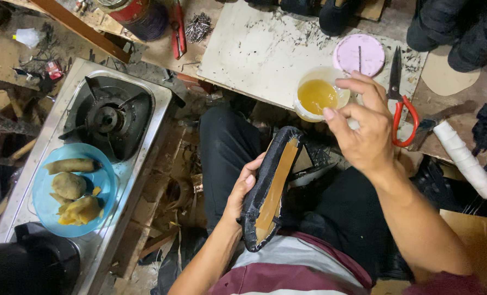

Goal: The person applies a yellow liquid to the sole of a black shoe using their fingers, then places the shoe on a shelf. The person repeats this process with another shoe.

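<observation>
My left hand [242,188] grips a black shoe sole piece [271,186] from its left edge, over my lap. A brown strip runs down the piece's middle. My right hand [364,123] hovers just right of a clear plastic tub [319,97] of amber glue, with thumb and forefinger pinched together. Whether something thin sits between those fingers cannot be told. The tub rests at the near edge of a stained white board [254,52].
A pink lid [359,53] and red-handled scissors [401,104] lie beside the tub. A white roll [465,158] lies at the right. A gas stove [109,117] stands at the left, with a blue plate [74,188] of food on it. Red pliers [178,30] lie at the top.
</observation>
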`<state>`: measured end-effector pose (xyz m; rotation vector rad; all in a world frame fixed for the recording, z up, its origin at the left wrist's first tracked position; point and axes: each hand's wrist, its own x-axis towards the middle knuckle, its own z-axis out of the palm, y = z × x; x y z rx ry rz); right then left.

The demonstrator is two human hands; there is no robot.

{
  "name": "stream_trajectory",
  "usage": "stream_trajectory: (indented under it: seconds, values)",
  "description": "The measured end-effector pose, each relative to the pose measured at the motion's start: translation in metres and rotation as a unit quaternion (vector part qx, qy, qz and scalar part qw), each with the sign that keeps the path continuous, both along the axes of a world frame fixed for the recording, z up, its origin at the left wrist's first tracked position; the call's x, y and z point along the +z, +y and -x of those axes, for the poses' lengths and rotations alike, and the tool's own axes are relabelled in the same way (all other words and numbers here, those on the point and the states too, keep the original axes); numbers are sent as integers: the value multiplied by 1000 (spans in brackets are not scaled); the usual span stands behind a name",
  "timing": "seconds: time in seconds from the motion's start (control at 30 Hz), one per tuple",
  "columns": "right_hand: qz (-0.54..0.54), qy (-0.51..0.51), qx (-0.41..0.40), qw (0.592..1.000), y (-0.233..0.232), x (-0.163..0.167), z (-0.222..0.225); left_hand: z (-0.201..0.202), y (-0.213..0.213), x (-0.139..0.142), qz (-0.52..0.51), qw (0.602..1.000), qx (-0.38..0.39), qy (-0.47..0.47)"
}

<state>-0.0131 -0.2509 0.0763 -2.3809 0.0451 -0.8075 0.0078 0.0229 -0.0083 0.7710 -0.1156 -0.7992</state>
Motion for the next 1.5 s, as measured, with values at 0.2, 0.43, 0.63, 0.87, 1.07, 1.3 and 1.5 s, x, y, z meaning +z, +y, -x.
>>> stream_trajectory:
  seconds: [0.2, 0.43, 0.63, 0.87, 1.07, 1.3, 1.5]
  values:
    - [-104, -13, 79, 991, 38, 10, 26, 1, -4, 3, 7, 1000, -12, 5]
    - [-207, 14, 146, 967, 56, 8, 45, 1, -6, 5, 9, 1000, -18, 10]
    - [-255, 5, 164, 953, 58, 5, 54, 3, -9, 12, 64, 998, -20, -10]
    - [-224, -4, 158, 962, 60, 3, 56, 3, -7, 23, 74, 997, -30, -26]
    - [-162, 4, 121, 979, 61, 1, 57, 4, -5, 30, 77, 996, -33, -22]
    - [-47, 19, 83, 995, 62, -7, 47, 3, 0, 31, 62, 997, -40, -34]
    - [64, -34, 119, 990, 85, -11, 53, 2, 2, 27, 55, 998, -30, -21]
